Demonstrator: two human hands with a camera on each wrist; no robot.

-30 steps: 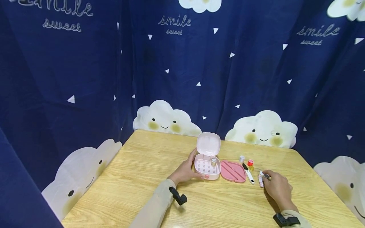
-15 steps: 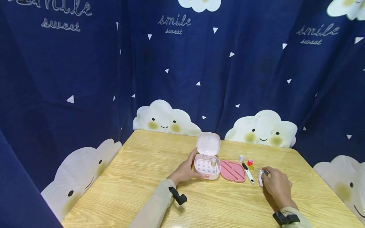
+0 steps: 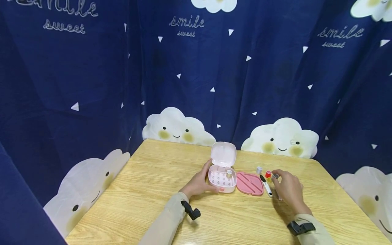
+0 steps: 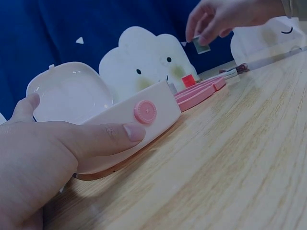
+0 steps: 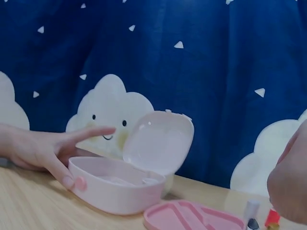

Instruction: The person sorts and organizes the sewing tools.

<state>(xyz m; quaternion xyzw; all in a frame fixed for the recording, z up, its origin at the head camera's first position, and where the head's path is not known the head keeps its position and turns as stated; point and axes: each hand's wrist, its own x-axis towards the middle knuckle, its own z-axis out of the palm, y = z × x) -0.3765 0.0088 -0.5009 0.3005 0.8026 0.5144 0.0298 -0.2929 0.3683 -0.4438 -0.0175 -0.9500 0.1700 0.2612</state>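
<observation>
My left hand (image 3: 198, 183) grips the left end of an open pale pink sewing box (image 3: 222, 189), thumb on the front by the round pink button (image 4: 145, 111). Inside the box, a whitish thread spool (image 3: 229, 174) stands among rows of small pegs. Raised off the table, my right hand (image 3: 289, 190) pinches a dark grey thread spool (image 4: 201, 46) between thumb and fingers. Below and beside it are a red spool (image 3: 268, 174) and a yellow spool, partly hidden by the hand. In the right wrist view the held spool is out of sight.
A pink slotted tray (image 3: 249, 183) lies against the box's right side. Beside it are a white-and-black slim tool (image 3: 266, 186) and a white spool (image 3: 259, 170). A small pinkish item is mostly hidden under my right hand. A blue curtain (image 3: 196, 85) hangs behind the table.
My right hand has picked up the dark spool from beside the small pinkish item and moved left and away from me, towards the red spool. The left hand holds still.
</observation>
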